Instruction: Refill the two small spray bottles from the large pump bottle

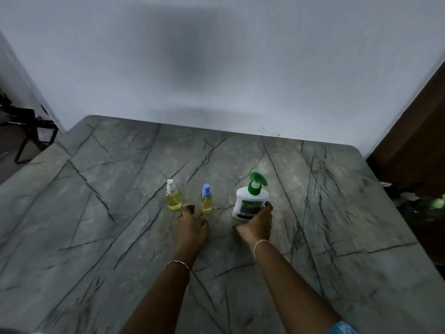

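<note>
- Blue sleeve [343, 328]: peeks in at the bottom edge, on the right arm.
- Both forearms: stretch forward over the tabletop [96, 213], a grey stone pattern crossed by dark veins; wear a thin band at each wrist.
- Left hand [191, 229]: lies palm down, low at the tabletop, fingers [190, 209] loose and outstretched, grasping nothing; ends with its tips just beside the base of the white-capped spray bottle [173, 198], between the two small bottles.
- Right hand [258, 224]: sets its fingers [268, 206] against the lower right side of the large pump bottle [248, 201], thumb spread out below the base; seems to grasp it, though blur leaves the hold unclear.
- Same large pump bottle: white body, green pump head, blurred; leans a little, at the right end of the row.
- Same white-capped spray bottle: stands upright at the left end, mostly full of yellow liquid.
- Blue-capped spray bottle [206, 202]: stands upright in the middle, smaller, also holding yellow liquid; keeps apart from both neighbours.
- Pale wall [216, 56]: rises straight behind the tabletop's far edge.
- Dark metal frame [31, 131]: stands on the floor at far left.
- Brown panel [414, 131]: fills the right edge.
</note>
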`<action>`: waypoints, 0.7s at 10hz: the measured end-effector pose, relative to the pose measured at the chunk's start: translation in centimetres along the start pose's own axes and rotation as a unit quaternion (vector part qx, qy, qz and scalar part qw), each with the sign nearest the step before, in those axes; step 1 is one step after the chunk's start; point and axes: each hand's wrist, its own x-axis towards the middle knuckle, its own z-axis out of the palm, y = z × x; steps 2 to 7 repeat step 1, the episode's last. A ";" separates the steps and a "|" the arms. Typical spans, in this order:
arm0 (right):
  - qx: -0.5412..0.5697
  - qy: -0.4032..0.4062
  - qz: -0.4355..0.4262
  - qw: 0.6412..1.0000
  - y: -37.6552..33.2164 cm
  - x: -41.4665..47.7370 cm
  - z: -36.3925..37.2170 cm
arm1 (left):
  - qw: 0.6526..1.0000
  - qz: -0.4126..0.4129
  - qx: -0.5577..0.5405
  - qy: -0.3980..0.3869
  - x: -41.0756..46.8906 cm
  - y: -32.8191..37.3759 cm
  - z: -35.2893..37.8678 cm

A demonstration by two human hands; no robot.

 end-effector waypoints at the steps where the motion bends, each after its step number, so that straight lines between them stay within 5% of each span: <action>1: -0.033 -0.019 0.027 0.999 -0.2 -0.9 -0.9 | 0.999 0.021 0.039 0.001 -1.2 0.4 -0.6; 7: -0.033 -0.019 0.027 0.999 -0.2 -0.9 -0.9 | 0.999 0.021 0.039 0.001 -1.2 0.4 -0.6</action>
